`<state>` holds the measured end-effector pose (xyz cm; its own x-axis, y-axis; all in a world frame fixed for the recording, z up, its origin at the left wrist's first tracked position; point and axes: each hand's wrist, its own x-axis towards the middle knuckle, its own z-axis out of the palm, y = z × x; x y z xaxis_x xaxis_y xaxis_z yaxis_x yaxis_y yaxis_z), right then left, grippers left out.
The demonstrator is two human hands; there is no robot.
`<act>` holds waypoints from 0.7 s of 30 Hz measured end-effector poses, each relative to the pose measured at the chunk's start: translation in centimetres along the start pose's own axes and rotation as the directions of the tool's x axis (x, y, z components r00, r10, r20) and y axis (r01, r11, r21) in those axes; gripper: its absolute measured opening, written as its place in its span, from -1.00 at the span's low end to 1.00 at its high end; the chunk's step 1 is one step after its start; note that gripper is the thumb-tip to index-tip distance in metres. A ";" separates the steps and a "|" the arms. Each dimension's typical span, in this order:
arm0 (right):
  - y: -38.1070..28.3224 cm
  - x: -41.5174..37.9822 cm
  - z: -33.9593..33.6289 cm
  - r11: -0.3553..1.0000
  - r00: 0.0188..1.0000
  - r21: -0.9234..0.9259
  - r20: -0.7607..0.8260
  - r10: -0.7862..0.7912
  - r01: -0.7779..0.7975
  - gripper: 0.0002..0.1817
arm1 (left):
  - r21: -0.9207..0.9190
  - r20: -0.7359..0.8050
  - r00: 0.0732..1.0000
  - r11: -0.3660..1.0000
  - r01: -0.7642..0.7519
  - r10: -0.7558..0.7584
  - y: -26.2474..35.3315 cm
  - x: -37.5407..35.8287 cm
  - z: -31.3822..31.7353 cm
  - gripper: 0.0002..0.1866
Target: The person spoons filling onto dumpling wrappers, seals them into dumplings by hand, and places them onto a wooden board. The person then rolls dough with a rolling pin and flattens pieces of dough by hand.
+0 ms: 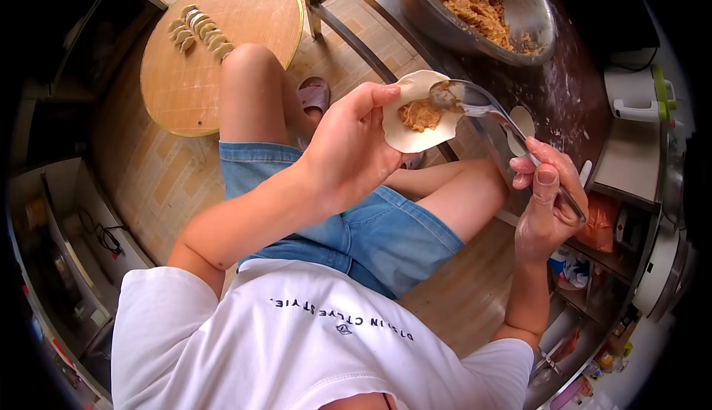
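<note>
A round dumpling wrapper (pixel 409 141) lies across the fingers of my left hand (pixel 348 147), the thumb at its upper edge. On the wrapper sits a lump of orange-brown filling (pixel 420 115). My right hand (pixel 552 195) is closed around the handle of a metal spoon (pixel 486 102), whose bowl, smeared with filling, is over the wrapper's upper right side. Just beyond the spoon handle, another pale wrapper (pixel 521 128) rests on the dark tabletop. Up at the top right, a large metal bowl (pixel 545 21) holds more filling.
A round board (pixel 178 87) at the upper left carries rows of folded dumplings (pixel 196 28). White flour marks the dark table (pixel 567 106) to the right. A white and green appliance (pixel 638 95) stands at the right edge, above shelves with bags. Open cabinets (pixel 67 232) line the left.
</note>
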<state>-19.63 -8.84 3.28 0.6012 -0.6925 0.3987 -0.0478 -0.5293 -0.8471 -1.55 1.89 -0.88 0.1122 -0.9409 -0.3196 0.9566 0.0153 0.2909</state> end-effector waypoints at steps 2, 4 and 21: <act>0.6 -0.1 -0.4 0.998 0.998 0.054 -0.054 -0.034 0.037 -0.73 | -0.084 0.030 0.999 0.996 0.031 -0.029 0.2 0.0 -0.5 -0.52; 0.3 0.4 0.0 0.988 0.970 0.000 0.193 -0.149 0.152 -0.72 | -0.123 0.025 0.999 0.992 0.041 -0.038 0.2 0.0 -0.6 -0.51; 5.4 18.4 -4.6 0.506 0.783 -0.623 0.589 -0.198 0.596 -0.87 | -0.110 -0.065 0.974 0.971 0.210 -0.218 1.3 3.3 -5.9 -0.54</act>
<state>-12.47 -26.67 7.70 0.9504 -0.1489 0.2729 -0.1625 -0.9863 0.0278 1.64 0.83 -6.83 -0.0819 -0.8977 -0.4330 0.9824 -0.1458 0.1165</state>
